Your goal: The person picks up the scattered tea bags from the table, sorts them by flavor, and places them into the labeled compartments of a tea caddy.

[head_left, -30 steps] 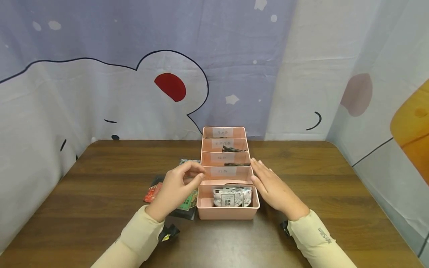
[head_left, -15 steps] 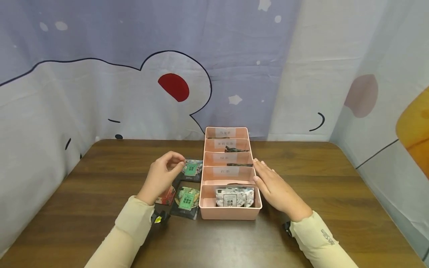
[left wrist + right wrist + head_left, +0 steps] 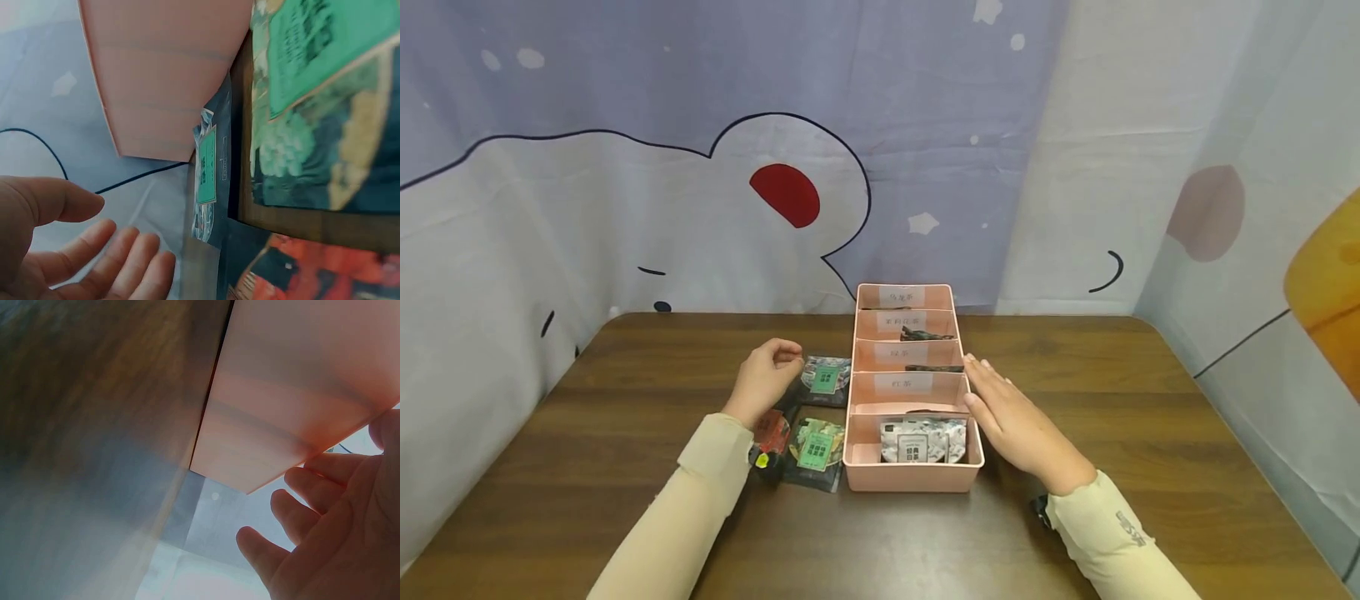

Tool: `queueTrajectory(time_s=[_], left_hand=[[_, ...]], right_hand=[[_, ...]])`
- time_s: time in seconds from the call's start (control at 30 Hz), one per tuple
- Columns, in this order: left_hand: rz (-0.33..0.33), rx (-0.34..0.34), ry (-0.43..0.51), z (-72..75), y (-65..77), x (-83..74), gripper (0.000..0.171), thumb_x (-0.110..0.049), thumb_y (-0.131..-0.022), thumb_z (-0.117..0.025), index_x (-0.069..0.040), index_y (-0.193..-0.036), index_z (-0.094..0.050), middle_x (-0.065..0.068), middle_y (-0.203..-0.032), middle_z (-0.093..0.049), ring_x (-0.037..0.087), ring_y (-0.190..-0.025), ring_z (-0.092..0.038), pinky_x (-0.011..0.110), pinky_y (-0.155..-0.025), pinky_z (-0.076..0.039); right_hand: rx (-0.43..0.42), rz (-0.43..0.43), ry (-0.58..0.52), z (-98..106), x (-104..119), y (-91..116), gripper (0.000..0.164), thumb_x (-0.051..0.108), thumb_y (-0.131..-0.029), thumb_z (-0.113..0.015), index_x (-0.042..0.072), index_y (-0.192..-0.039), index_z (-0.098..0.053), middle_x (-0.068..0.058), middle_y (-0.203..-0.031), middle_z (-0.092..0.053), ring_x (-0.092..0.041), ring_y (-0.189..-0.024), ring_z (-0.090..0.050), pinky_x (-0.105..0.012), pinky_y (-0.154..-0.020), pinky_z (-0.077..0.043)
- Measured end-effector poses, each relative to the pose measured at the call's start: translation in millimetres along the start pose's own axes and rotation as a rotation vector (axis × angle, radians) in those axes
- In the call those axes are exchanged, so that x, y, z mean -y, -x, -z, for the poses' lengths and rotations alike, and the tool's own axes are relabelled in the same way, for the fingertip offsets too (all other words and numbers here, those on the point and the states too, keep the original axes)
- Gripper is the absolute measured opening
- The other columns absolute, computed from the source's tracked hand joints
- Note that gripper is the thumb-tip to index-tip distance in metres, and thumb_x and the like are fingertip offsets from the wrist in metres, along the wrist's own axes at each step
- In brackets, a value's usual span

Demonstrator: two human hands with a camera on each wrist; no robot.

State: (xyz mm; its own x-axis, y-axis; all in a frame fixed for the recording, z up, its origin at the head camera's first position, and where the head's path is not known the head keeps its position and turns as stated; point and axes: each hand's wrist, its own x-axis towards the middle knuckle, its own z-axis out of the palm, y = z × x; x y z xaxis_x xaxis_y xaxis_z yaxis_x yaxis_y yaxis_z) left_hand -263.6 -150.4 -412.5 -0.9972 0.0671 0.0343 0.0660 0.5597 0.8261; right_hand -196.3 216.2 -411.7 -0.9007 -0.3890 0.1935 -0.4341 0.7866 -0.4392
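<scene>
Pink bin [image 3: 913, 477] on bench [image 3: 1120, 383], far end at back edge, roughly midway between left and right edges. Five compartments in a row, front to back. White labels [image 3: 901, 383] with Chinese characters in the four rear ones. White pouches [image 3: 917, 440] standing in front compartment, printed sides toward bench's front edge. Dark pouches [image 3: 927, 334] in third and fourth compartments, mostly hidden; thin dark edges only in second and rear ones, too little showing to identify.

Between bin and bench's left edge: back green pouch [image 3: 825, 379], flat, just beside bin's left wall. Front green pouch [image 3: 816, 448], flat, by bin's front left corner. Red pouch [image 3: 771, 432] left of that, partly covered by left wrist.

Left hand [image 3: 765, 379] just beside back green pouch, on its left. Fingers loosely bent, gap between thumb and fingertips in left wrist view, nothing held. Right hand [image 3: 1018, 425] at bin's right wall, fingers nearly straight and a little spread, tips at rim, nothing gripped.

Pale sleeves [image 3: 662, 517] on both arms. Black wrist gear [image 3: 1040, 510] on both, yellow-green spot on left one. Cartoon-print curtain [image 3: 625, 75] behind back edge.
</scene>
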Motion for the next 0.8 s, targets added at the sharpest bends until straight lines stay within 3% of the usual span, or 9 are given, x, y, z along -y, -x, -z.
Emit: queueTrajectory(time_s=[0.17, 0.43, 0.57, 0.8], left_hand=[[0.07, 0.067, -0.025, -2.2, -10.5, -1.2, 0.044, -0.017, -0.103, -0.053, 0.006, -0.141, -0.051, 0.027, -0.136, -0.057, 0.042, -0.124, -0.055, 0.055, -0.102, -0.047], [0.107, 0.098, -0.046, -10.9, -18.3, -1.5, 0.048, -0.021, -0.103, -0.052, 0.006, -0.143, -0.049, 0.027, -0.14, -0.054, 0.043, -0.127, -0.053, 0.056, -0.103, -0.046], [0.123, 0.108, -0.014, -12.6, -18.1, -2.4, 0.048, -0.022, -0.104, -0.052, 0.005, -0.143, -0.049, 0.027, -0.143, -0.051, 0.043, -0.129, -0.051, 0.056, -0.105, -0.045], [0.14, 0.123, 0.121, -15.3, -18.7, -2.5, 0.048, -0.018, -0.104, -0.05, 0.007, -0.144, -0.047, 0.027, -0.144, -0.049, 0.041, -0.128, -0.053, 0.051, -0.102, -0.051]], right_hand=[[-0.012, 0.017, -0.002, -1, 0, -1, 0.056, 0.03, -0.112, -0.037, 0.001, -0.158, -0.029, -0.016, -0.164, -0.029, -0.037, -0.151, -0.024, -0.059, -0.12, -0.023], [-0.009, 0.01, 0.006, -1, -1, 0, 0.055, 0.03, -0.112, -0.037, 0.002, -0.159, -0.029, -0.012, -0.165, -0.027, -0.036, -0.151, -0.023, -0.056, -0.121, -0.021], [-0.01, 0.013, 0.007, -1, -1, 0, 0.055, 0.03, -0.112, -0.037, 0.001, -0.159, -0.029, -0.013, -0.165, -0.027, -0.037, -0.151, -0.024, -0.057, -0.121, -0.022], [-0.021, 0.02, 0.01, -1, -1, 1, 0.055, 0.029, -0.112, -0.037, 0.001, -0.158, -0.029, -0.014, -0.164, -0.029, -0.037, -0.151, -0.024, -0.057, -0.121, -0.022]])
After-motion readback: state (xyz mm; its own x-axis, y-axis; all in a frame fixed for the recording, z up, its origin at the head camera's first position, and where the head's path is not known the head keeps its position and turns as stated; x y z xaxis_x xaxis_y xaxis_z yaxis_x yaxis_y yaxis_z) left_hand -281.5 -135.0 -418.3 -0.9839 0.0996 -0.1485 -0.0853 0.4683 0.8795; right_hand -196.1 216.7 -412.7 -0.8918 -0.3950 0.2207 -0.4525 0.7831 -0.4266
